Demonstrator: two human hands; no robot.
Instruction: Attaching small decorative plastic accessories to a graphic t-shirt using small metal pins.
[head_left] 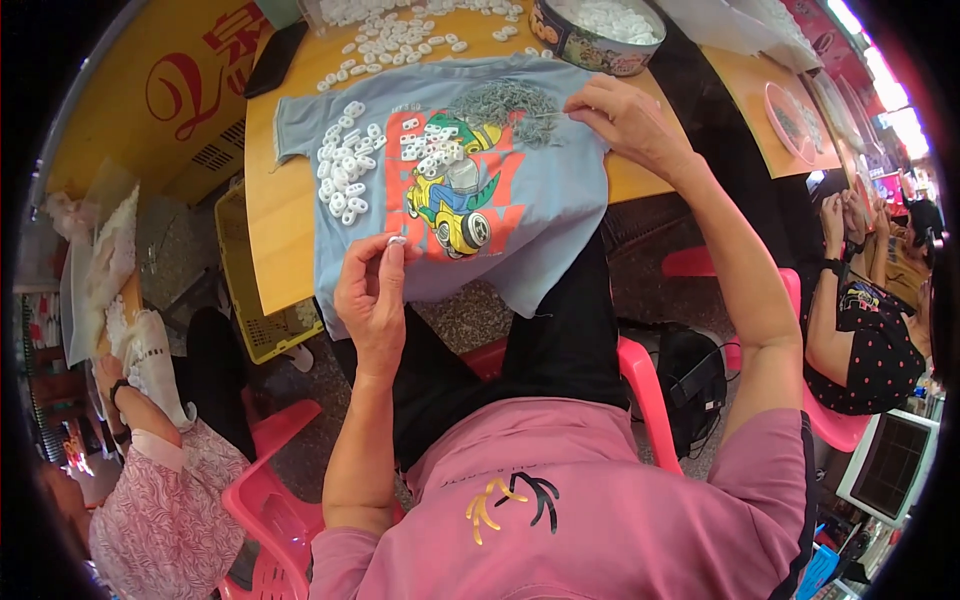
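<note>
White plastic piece (397,240): a small flat part pinched between the thumb and fingertips of your left hand (372,297), held just above the near hem of the grey-blue T-shirt (540,205); the shirt serves as the landmark for all that follows. The shirt lies spread on the yellow table (275,200), its lower edge hanging over the table's near rim toward your lap; a cartoon car print in red and yellow marks its centre. Your left hand is closed on the piece, fingers curled, over the shirt's lower left part. Your right hand (625,120) rests at the shirt's upper right corner, fingertips drawn together at the edge of the pile of thin grey metal bits (505,100); whether they grip one you cannot tell. A loose cluster of white pieces (345,165) lies on the shirt's left half; more white pieces (400,40) are scattered on the table beyond the shirt's collar; a round tin (590,45) filled with white pieces stands beyond the shirt's upper right.
</note>
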